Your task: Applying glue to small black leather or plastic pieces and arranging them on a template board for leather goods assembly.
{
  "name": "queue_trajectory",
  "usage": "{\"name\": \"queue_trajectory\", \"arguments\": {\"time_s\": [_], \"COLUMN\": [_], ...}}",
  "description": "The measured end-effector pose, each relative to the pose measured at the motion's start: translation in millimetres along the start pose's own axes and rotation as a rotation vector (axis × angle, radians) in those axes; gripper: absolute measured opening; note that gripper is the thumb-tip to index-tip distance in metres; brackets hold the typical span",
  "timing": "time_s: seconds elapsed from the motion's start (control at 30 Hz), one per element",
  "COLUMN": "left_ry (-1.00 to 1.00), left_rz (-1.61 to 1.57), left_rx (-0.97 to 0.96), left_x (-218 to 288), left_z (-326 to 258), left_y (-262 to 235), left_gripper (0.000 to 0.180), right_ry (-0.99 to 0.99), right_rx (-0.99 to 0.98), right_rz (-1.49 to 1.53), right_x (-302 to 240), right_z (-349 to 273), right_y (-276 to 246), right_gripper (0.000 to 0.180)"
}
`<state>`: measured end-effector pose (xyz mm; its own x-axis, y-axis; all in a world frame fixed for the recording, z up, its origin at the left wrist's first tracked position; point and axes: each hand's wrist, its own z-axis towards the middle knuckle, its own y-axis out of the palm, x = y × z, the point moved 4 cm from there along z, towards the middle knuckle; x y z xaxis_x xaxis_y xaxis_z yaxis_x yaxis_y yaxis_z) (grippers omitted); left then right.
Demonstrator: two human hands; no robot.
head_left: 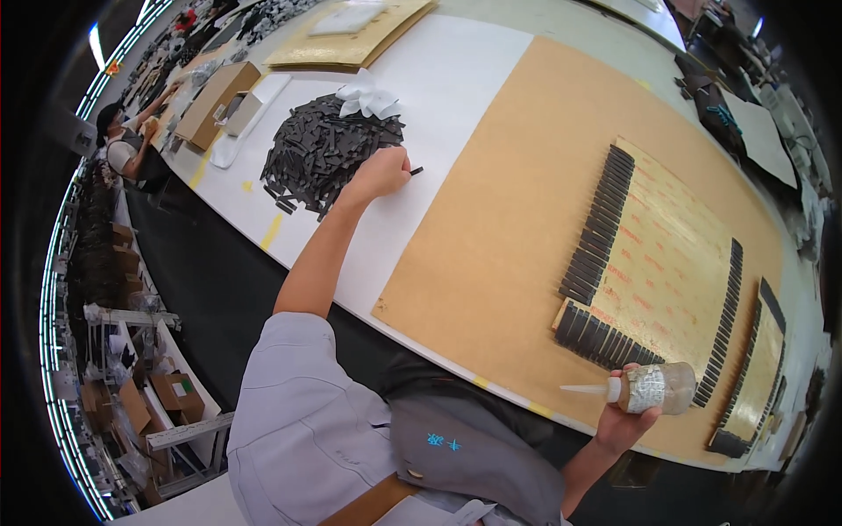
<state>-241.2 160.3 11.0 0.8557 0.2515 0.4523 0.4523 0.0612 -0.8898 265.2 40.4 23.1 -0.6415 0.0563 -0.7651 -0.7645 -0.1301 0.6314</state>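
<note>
From my end I see a large white table (478,61), part of it under a brown sheet (491,237). On that sheet lies a yellowish board (671,237) with faint red print, its dark strips (601,219) lined along three edges. The grey apron (478,456) bears turquoise stitched characters. Loose dark pieces make a pile (324,145) on the white part. I have the right hand (624,427) wrapped around a clear bottle (671,388) with a pale, mottled label, nozzle pointing left, near the board. The left hand (381,173) curls beside the pile; one strip (417,170) juts past it, though I can't tell whether the fingers pinch it.
</note>
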Motion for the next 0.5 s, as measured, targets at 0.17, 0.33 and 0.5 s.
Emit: {"name": "queue_trajectory", "arguments": {"time_s": [0.17, 0.33, 0.5], "left_ry": [-0.083, -0.027, -0.016], "left_rz": [-0.669, -0.898, -1.018], "left_rx": [-0.371, -0.628, -0.783], "left_x": [57, 101, 135], "left_z": [-46, -84, -115], "left_y": [20, 44, 66], "left_gripper": [0.012, 0.015, 0.014], "right_ry": [-0.029, -0.031, -0.017], "right_rx": [0.037, 0.034, 0.028], "right_rz": [-0.005, -0.018, -0.048], "right_x": [-2, -8, -4], "right_z": [-5, 0, 3], "right_y": [5, 18, 25], "right_gripper": [0.07, 0.067, 0.067]}}
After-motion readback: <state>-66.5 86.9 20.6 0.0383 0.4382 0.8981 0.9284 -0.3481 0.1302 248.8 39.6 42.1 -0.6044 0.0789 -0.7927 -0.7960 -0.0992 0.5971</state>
